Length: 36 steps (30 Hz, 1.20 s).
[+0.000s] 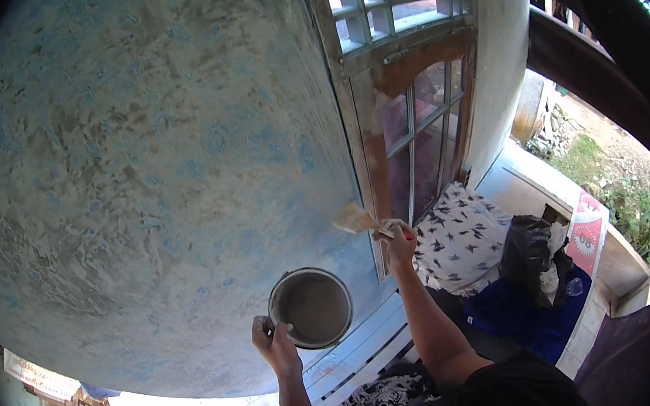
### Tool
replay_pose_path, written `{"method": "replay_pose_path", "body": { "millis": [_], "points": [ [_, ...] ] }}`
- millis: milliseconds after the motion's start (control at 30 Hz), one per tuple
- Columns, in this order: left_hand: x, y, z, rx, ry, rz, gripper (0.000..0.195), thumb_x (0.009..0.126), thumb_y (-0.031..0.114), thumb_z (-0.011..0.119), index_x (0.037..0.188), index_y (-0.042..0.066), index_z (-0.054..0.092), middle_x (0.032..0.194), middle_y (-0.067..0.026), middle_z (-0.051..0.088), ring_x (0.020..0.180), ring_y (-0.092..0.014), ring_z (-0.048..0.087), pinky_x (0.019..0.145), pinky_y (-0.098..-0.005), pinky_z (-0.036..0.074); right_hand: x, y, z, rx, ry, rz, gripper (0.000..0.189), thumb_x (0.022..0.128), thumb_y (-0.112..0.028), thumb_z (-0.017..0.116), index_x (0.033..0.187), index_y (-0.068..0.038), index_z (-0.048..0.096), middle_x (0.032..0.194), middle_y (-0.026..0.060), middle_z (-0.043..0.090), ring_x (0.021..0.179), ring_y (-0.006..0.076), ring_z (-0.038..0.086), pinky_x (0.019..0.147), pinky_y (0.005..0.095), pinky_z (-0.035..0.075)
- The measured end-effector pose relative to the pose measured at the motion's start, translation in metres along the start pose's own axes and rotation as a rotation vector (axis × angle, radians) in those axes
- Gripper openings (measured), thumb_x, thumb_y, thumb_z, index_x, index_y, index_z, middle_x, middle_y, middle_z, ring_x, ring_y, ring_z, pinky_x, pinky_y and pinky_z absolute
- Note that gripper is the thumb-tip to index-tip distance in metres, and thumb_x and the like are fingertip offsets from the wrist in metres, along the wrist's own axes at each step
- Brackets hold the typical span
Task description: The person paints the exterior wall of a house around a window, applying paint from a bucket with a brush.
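My left hand [276, 340] grips the rim of a round bucket [311, 308] that holds grey-brown liquid. To its upper right, my right hand [398, 239] is closed around the handle of a wide paintbrush [356, 218]. The brush's pale bristles point left, over the right part of the wall close to the door frame; whether they touch the wall cannot be told. The wall [174, 160] is covered in patchy blue and grey-brown, with rougher, darker streaks at the left.
Right of the wall stands a wooden door frame [358, 138] with glass panes and a lattice above. A white slatted bench [358, 351] lies below the bucket. A patterned cloth [457, 241], a black plastic bag [526, 251] and blue fabric [522, 319] lie at the right.
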State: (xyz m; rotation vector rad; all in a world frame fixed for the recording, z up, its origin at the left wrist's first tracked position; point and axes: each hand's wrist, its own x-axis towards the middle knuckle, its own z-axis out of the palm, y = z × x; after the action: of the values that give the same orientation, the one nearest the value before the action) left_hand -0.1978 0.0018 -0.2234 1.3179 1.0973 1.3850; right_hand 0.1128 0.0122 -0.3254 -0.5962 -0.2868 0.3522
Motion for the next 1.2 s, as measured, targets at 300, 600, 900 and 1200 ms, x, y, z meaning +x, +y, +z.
{"method": "replay_pose_path", "body": {
  "millis": [300,600,900,1200],
  "points": [
    [0.007,0.001,-0.005,0.033,-0.011,0.045,0.023,0.07,-0.006,0.056,0.07,0.007,0.036,0.068,0.0027,0.033,0.066,-0.009,0.031,0.058,-0.0276,0.031,0.028,-0.052,0.108,-0.366,-0.147,-0.012,0.02,0.092,-0.006,0.057,0.074,-0.001,0.064,0.071,0.0009,0.059,0.067,0.0077,0.058,0.06,0.0257,0.05],
    [0.019,-0.003,-0.009,-0.058,-0.034,0.026,0.022,0.07,-0.005,0.053,0.07,0.009,0.036,0.07,0.0034,0.034,0.067,-0.009,0.032,0.061,-0.0264,0.029,0.031,-0.092,0.171,-0.126,-0.372,-0.519,0.013,0.087,0.003,0.051,0.083,0.003,0.064,0.082,0.0075,0.065,0.073,0.0164,0.063,0.072,0.033,0.053],
    [0.01,0.013,-0.03,0.097,-0.074,0.03,0.022,0.071,-0.004,0.058,0.071,0.007,0.038,0.07,0.0035,0.035,0.068,-0.009,0.033,0.059,-0.0275,0.032,-0.018,0.043,-0.043,-0.269,0.072,-0.057,0.02,0.095,-0.001,0.05,0.08,-0.001,0.064,0.074,0.0075,0.066,0.061,0.0172,0.064,0.055,0.0297,0.051],
    [0.018,0.007,-0.005,-0.007,-0.055,0.03,0.024,0.07,-0.005,0.058,0.07,0.007,0.037,0.069,0.0021,0.034,0.067,-0.009,0.031,0.059,-0.0287,0.031,-0.009,-0.055,0.122,-0.249,-0.286,-0.188,0.019,0.092,-0.004,0.052,0.074,-0.001,0.06,0.074,0.0062,0.06,0.062,0.015,0.062,0.057,0.0314,0.053]
  ]
}}
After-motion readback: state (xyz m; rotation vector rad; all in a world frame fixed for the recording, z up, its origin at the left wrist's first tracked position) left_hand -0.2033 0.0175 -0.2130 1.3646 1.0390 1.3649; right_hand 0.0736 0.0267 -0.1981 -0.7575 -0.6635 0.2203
